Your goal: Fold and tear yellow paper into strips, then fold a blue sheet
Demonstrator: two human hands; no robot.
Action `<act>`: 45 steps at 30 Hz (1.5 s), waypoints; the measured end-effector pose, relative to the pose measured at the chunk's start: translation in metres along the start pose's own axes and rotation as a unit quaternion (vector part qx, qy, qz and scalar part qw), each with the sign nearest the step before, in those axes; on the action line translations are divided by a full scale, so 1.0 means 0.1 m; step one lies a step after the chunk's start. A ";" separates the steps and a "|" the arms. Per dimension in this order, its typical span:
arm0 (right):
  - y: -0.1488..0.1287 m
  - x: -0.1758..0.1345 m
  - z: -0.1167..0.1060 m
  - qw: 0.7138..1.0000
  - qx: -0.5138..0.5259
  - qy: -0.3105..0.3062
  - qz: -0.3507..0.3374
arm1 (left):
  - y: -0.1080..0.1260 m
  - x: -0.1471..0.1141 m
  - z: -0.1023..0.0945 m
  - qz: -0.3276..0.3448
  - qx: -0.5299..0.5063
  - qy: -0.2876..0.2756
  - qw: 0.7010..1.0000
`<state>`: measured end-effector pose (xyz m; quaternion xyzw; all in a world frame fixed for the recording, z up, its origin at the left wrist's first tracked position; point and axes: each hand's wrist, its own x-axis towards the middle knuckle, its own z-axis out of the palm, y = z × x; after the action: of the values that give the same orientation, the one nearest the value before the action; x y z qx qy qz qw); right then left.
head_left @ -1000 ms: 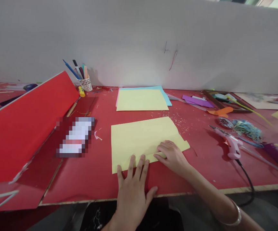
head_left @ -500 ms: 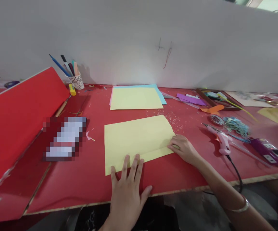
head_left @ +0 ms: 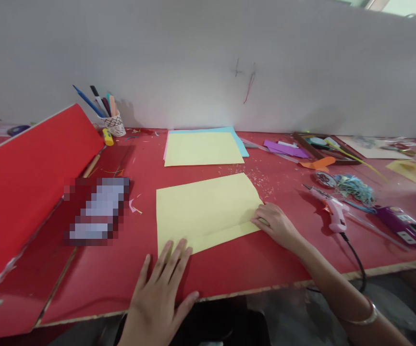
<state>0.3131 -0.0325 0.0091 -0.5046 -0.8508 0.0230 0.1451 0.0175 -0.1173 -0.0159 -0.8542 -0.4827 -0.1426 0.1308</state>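
A pale yellow sheet of paper (head_left: 204, 206) lies at a slant on the red tabletop, with a faint crease running along its near edge. My left hand (head_left: 165, 283) is open, palm down, its spread fingertips resting on the sheet's near left corner. At the other end, my right hand (head_left: 275, 223) has thumb and fingers closed on the right edge of the paper, where that edge bends up slightly. Behind it lies a stack of coloured sheets (head_left: 204, 149), yellow on top of pink and blue.
On the right are a pink glue gun (head_left: 332, 209) with its cord, a bundle of bluish thread (head_left: 354, 188) and a purple device (head_left: 400, 226). A pixelated phone-like object (head_left: 100, 206), a red board (head_left: 38, 182) and a pen cup (head_left: 114, 125) stand left. Small scraps dot the table.
My left hand has slid left along the near edge of the sheet towards its corner. My right hand stays at the right edge.
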 end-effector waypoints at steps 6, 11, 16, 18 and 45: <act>-0.07 -0.03 -0.02 0.993 -0.114 0.002 0.038 | -0.19 -0.11 -0.01 0.028 0.002 -0.011 1.000; -0.63 -0.03 0.05 0.985 -0.162 0.049 0.024 | -0.20 -0.09 0.01 0.030 0.014 -0.003 0.999; -1.33 0.01 0.14 0.984 0.023 -0.114 -0.134 | -0.20 -0.11 0.03 0.037 0.017 0.013 0.999; -1.40 0.01 0.16 0.979 0.063 -0.150 -0.125 | -0.21 -0.11 0.03 0.040 0.015 0.013 0.999; -0.36 -0.31 -0.03 0.990 -0.103 -0.005 0.098 | -0.37 0.43 -0.17 0.038 -0.106 -0.142 0.984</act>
<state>0.2976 -0.0775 0.0115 -0.5973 -0.7960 -0.0482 0.0857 0.0047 -0.0713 0.0189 -0.8926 -0.4454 -0.0652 -0.0243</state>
